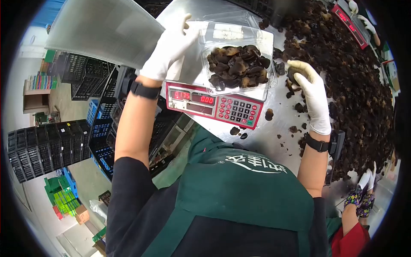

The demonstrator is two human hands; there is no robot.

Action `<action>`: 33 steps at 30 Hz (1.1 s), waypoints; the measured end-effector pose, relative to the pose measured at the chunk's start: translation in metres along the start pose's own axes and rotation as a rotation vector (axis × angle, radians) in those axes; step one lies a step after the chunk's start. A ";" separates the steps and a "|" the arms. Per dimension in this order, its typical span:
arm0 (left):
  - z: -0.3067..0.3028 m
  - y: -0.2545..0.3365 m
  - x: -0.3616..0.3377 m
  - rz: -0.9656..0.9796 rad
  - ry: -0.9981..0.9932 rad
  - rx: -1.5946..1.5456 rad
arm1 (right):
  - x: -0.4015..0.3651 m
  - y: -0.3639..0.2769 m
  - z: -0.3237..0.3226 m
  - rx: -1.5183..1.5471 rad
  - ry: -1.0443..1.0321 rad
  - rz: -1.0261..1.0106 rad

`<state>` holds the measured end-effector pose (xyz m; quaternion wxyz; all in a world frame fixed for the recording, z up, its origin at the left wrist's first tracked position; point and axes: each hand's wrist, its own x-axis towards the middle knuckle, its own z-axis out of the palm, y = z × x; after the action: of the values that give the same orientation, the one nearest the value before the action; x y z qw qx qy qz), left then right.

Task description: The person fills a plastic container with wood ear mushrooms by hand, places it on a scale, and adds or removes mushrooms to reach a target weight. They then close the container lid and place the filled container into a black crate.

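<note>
A clear plastic box [270, 79] filled with dark brown wood-ear-like pieces [237, 66] stands on a red and white digital scale [214, 103], whose display reads 0.175 and 0.00. My left hand [173, 45], in a white glove, is at the box's left edge, fingers apart and holding nothing. Right of the box, my right hand [309, 88], also gloved, pinches a dark piece [292, 75] between thumb and fingers, above the metal table [274, 137].
A large heap of dark pieces [351, 98] covers the table's right side. Co-workers' gloved hands show at the top right and lower right, near a second red scale [351, 25]. Black crates [47, 147] stand at the left, and a translucent sheet [107, 32] rises at the upper left.
</note>
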<state>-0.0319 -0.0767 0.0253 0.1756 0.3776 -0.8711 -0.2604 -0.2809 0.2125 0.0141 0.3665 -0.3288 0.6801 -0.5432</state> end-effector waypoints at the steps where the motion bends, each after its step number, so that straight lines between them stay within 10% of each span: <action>1: 0.001 0.001 0.008 -0.024 -0.053 0.054 | 0.002 -0.004 0.003 0.010 0.003 -0.037; 9: 0.038 -0.023 0.042 0.058 0.070 0.373 | 0.011 -0.021 0.022 0.028 0.031 -0.108; 13: 0.042 0.000 0.033 -0.172 0.056 -0.225 | 0.007 0.017 0.004 0.374 -0.023 0.028; 20: -0.008 0.038 -0.057 0.345 0.059 -0.159 | -0.020 0.031 -0.009 0.443 -0.042 0.091; 24: 0.002 0.048 -0.107 0.262 -0.081 0.016 | -0.015 0.022 0.018 0.273 -0.182 0.029; 26: 0.015 0.052 -0.121 -0.094 -0.152 -0.334 | -0.010 0.027 0.036 0.073 -0.225 0.069; 33: 0.024 0.040 -0.132 -0.237 -0.363 -0.761 | -0.013 0.029 0.043 0.176 -0.147 0.053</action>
<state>0.0196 0.0528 0.0151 0.1151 0.3316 -0.6803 -0.6434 -0.2389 0.2078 -0.0187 0.4570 -0.3162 0.6095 -0.5653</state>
